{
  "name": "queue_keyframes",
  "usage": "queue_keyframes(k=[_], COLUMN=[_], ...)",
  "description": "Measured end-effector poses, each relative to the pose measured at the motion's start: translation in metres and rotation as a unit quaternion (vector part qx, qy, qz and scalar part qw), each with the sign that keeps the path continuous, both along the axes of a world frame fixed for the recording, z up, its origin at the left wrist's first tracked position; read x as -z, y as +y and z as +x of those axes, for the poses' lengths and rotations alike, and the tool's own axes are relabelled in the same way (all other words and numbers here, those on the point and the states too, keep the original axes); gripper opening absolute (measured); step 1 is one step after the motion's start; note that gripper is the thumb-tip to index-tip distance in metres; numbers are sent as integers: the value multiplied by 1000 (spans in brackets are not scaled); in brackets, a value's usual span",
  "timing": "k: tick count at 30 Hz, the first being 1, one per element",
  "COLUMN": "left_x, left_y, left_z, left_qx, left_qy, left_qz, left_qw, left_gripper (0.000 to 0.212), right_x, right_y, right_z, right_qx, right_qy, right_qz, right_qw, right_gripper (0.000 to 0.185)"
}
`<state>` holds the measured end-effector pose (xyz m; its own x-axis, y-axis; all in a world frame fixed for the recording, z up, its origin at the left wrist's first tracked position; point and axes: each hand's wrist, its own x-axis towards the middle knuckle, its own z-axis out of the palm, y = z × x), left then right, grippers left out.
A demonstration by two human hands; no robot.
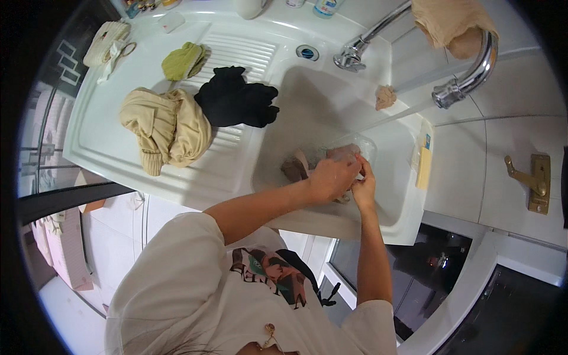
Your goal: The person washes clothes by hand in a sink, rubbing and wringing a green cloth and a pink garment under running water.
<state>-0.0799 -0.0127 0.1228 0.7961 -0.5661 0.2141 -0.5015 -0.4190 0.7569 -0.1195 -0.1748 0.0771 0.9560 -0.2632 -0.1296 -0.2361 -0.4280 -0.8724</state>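
My left hand (pixel 333 178) and my right hand (pixel 364 183) meet over the white laundry sink basin (pixel 306 95). Between them they grip a wet pinkish cloth (pixel 344 151), partly under the surface of the water. My left hand hides much of it. Just left of my hands, a brown and pale fabric piece (pixel 293 168) lies in the water. A thin stream runs down into the basin from the chrome spout (pixel 457 91), landing near my fingers.
On the ribbed washboard (pixel 242 51) lie a black garment (pixel 237 97), a beige garment (pixel 166 126) and a green scrubbing mitt (pixel 184 61). A beige cloth (pixel 457 26) drapes over the spout. A yellow bar (pixel 424 167) rests on the right rim, and a crumpled tan piece (pixel 385 97) on the back rim.
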Motion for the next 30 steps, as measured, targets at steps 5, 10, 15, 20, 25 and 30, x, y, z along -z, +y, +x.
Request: queue_keyframes(k=[5, 10, 15, 20, 25, 30], left_x=[24, 22, 9, -72, -99, -8], left_y=[34, 50, 29, 5, 7, 3], left_z=[-22, -6, 18, 22, 17, 23], left_qx=[96, 57, 59, 116, 77, 8], left_qy=[70, 116, 109, 1, -65, 59], left_qz=[36, -45, -122, -220, -266, -62], left_qw=[992, 991, 985, 969, 959, 996], left_gripper=[28, 55, 72, 57, 40, 41], right_x=[6, -23, -93, -171, -179, -60], right_y=[9, 23, 28, 20, 27, 8], right_z=[-7, -23, -19, -20, -12, 17], right_qx=[-4, 34, 49, 52, 26, -62], right_qy=[-44, -86, -185, -287, -339, 7], right_qz=[-43, -20, -5, 111, 77, -113], right_qw=[998, 995, 982, 950, 937, 992], right_gripper=[28, 13, 16, 16, 45, 60])
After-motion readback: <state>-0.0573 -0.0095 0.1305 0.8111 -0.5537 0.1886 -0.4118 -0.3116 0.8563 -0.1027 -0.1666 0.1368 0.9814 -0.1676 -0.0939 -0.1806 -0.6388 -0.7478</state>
